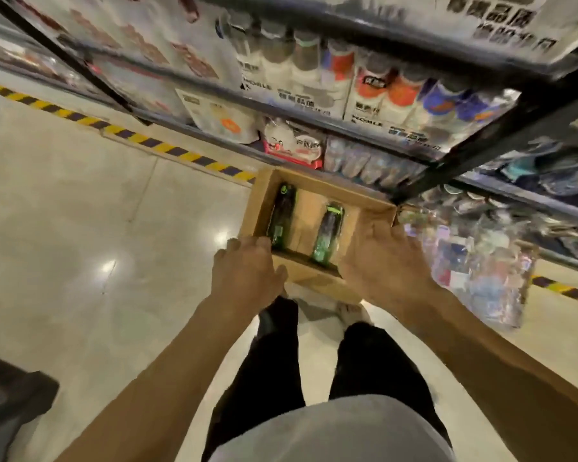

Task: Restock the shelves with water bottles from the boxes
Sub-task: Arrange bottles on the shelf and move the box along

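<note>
Fingers curl round the near corners of a brown cardboard box [317, 278], left hand [247, 271] and right hand [384, 258] steadying two green-capped plastic bottles [327, 233] for shelving.

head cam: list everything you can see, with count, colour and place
cardboard box: one, brown, open, on the floor at the shelf foot
bottles: two, dark with green caps, lying in the box, apart
shelving: black frame, above and behind the box, packed with blurred goods
hazard tape: yellow and black stripe on the floor along the shelf
floor: pale, glossy
legs: two, black trousers, bottom centre
left hand: on the box's near left corner
right hand: on the box's near right edge
</note>
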### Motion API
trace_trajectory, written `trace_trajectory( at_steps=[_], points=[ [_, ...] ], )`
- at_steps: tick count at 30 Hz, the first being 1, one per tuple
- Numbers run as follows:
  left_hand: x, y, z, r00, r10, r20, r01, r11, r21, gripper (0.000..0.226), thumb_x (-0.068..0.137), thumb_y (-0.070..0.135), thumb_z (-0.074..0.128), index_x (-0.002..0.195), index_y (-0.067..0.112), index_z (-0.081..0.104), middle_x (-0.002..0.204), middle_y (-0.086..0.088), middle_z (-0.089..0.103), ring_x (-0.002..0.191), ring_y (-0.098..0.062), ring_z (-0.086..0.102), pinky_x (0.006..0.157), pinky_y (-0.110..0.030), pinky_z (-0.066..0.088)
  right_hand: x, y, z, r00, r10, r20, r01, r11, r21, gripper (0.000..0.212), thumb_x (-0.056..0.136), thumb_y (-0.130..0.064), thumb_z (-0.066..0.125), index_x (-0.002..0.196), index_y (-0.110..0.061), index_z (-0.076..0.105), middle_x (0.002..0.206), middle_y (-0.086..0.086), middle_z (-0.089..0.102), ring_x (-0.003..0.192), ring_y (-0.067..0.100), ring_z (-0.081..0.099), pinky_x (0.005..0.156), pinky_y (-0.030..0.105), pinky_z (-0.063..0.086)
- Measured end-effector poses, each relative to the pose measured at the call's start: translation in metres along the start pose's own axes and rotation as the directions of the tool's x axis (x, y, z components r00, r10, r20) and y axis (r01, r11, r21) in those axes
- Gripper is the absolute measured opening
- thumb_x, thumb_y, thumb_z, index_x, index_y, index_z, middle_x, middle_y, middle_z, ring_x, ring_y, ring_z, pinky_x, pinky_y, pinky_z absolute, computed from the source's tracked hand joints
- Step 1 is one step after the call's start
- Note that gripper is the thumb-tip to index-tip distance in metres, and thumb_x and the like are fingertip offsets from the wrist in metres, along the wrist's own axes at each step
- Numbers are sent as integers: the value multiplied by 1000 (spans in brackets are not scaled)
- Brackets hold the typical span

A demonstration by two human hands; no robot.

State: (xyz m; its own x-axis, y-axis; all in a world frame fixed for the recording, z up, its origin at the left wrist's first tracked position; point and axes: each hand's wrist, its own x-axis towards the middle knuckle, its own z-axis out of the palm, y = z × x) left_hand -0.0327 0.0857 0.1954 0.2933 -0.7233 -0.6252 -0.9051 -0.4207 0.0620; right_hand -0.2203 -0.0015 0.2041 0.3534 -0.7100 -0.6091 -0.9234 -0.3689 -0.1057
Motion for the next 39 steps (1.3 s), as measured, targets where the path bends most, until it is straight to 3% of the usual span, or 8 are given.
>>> trace_trajectory(
  at_steps=[5,10,15,21,26,32,36,39],
  points=[
    [115,-27,64,990,70,123,-69,997,-18,38,99,45,55,129,22,55,126,1,61,118,-26,56,98,-45,49,89,-23,88,987,134,92,-143,984,103,68,93,-60,50,141,-13,40,133,14,52,120,36,52,94,48,49],
    [240,-31,161,979,55,199,-37,995,-94,28,98,40,57,119,22,56,108,2,60,101,-24,60,92,-47,56,188,-17,192,954,229,195,-262,951,163,72,95,-63,49,145,-13,38,138,14,50,127,36,50,100,49,46],
    [364,-31,274,958,-43,284,97,979,-178,56,96,41,60,144,20,40,135,-7,54,125,-34,52,104,-51,47,291,0,308,902,320,291,-408,854,323,81,93,-68,53,152,-19,30,148,10,45,134,32,45,106,48,46],
    [470,-51,373,919,-252,305,364,838,-406,101,88,47,76,159,15,11,153,-15,36,137,-38,43,109,-55,45,395,17,437,790,435,431,-612,594,522,118,83,-68,69,161,-16,-2,166,17,17,151,41,22,120,54,33],
    [513,-40,418,907,-368,204,420,823,-382,125,79,49,85,161,11,-2,164,-16,6,152,-43,12,118,-52,32,444,22,499,730,551,404,-670,459,584,138,75,-72,75,160,-15,-18,170,17,3,154,44,11,119,58,26],
    [513,-45,456,928,-369,-49,332,880,-339,116,70,56,89,155,15,20,155,-13,21,145,-38,22,120,-55,26,467,34,527,657,677,331,-670,324,668,127,72,-59,85,158,-14,4,158,17,27,144,45,32,114,56,36],
    [532,-51,459,933,-347,97,353,824,-443,117,68,53,90,152,19,15,152,-12,33,141,-38,39,115,-57,39,468,47,531,661,683,310,-649,313,694,99,76,-45,86,145,-13,23,145,12,41,130,42,48,105,51,46],
    [532,-54,459,932,-337,129,352,768,-535,111,71,45,90,150,22,15,150,-10,35,140,-36,41,111,-55,45,461,52,528,700,646,303,-591,286,754,96,75,-37,86,146,-15,25,141,11,46,128,38,51,106,52,48]
  ],
)
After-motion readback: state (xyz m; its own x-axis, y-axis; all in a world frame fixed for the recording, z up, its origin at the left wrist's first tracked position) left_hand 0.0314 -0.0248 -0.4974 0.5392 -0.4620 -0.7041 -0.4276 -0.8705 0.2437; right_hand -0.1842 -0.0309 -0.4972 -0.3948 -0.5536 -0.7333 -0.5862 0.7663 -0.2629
